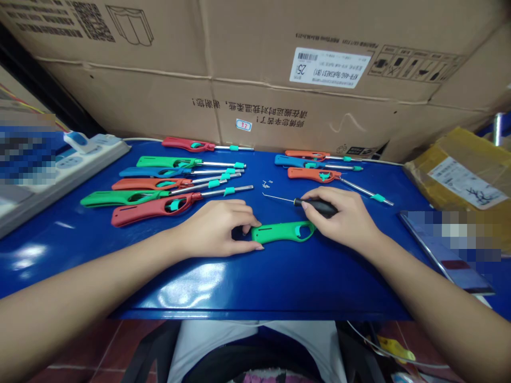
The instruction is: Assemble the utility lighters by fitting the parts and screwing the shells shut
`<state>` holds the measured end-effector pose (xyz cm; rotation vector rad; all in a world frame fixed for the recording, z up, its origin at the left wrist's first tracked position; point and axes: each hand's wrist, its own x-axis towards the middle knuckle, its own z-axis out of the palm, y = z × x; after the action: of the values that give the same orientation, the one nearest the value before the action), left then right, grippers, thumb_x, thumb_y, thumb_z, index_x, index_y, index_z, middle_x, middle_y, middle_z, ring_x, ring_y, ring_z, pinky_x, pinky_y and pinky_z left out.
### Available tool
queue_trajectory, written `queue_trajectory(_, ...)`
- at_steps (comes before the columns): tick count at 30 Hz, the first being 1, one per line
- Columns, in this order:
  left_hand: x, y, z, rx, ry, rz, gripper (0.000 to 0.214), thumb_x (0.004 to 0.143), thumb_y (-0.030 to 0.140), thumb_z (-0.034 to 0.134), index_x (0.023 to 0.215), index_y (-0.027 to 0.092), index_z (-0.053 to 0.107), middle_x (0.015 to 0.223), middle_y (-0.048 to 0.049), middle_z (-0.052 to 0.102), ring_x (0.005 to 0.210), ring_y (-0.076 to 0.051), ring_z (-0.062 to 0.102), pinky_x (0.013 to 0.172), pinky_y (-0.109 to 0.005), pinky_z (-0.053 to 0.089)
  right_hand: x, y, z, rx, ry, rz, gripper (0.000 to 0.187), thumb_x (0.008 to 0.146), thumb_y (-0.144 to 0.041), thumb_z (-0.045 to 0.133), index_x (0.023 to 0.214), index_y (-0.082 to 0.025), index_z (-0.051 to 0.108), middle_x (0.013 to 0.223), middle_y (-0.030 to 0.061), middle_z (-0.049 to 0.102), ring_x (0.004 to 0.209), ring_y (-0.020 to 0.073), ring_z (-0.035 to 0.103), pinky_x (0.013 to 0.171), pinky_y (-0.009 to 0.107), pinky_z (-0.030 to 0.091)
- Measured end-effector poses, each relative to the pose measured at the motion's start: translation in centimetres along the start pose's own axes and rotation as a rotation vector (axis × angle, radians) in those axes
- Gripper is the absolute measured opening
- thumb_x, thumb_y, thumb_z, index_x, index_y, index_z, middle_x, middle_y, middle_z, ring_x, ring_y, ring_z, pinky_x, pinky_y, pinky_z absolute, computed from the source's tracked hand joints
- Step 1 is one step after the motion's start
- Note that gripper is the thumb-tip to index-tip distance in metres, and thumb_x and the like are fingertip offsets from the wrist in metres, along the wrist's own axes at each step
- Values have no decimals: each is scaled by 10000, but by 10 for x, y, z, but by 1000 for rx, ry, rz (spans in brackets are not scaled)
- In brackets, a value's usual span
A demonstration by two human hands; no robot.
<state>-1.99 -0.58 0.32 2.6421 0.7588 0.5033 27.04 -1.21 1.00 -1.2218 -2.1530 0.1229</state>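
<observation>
Left hand: at the near middle of the table, the left hand (223,229) is closed narrowly, with the left end of the green lighter body (275,232) pinched between thumb and fingers.
Right hand: the black-handled tool (319,207) is gripped by the right hand (351,218), with thumb and forefinger closed around its handle; whether the lighter is touched by the lower fingers cannot be told.
Green lighter body: it is laid lengthwise between the two hands, with its slot toward the left and its turquoise trigger (298,231) toward the right; its right end is reached by the right hand.
Tool shaft: the thin shaft (279,198) is pointed left, on the far side of the green body and apart from it; its tip is bent.
White marks: small white marks (266,184) are seen just beyond the tip; their nature cannot be told.
Left row: six lighters (149,209) in red, green, blue and orange are spread at the far left, metal tubes pointed right.
Right row: three lighters (309,174), two orange and one blue, are placed at the far right.
Table edges: the blue table (247,287) is bordered by a power strip (96,154) at left, a cardboard box (239,64) at the far side, and a taped parcel (443,146) at right.
</observation>
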Motion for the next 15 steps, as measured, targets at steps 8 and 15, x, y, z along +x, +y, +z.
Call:
queue_trajectory(8,-1,0,0,-18,12,-12,345,915,475,722,1071,171,770,826,-32,705,819,-184,655,762,-278,503,0,2,3,-13,-41,33,134,886,-289,606,904,-229,724,923,50,804,835,258,764,751,385,577)
queue_trajectory(15,0,-1,1,-52,19,-19,344,906,460,738,1067,158,771,817,-29,698,811,-178,660,755,-281,514,0,2,0,-15,-67,53,140,892,-292,605,914,-225,726,942,49,801,859,263,760,775,394,573)
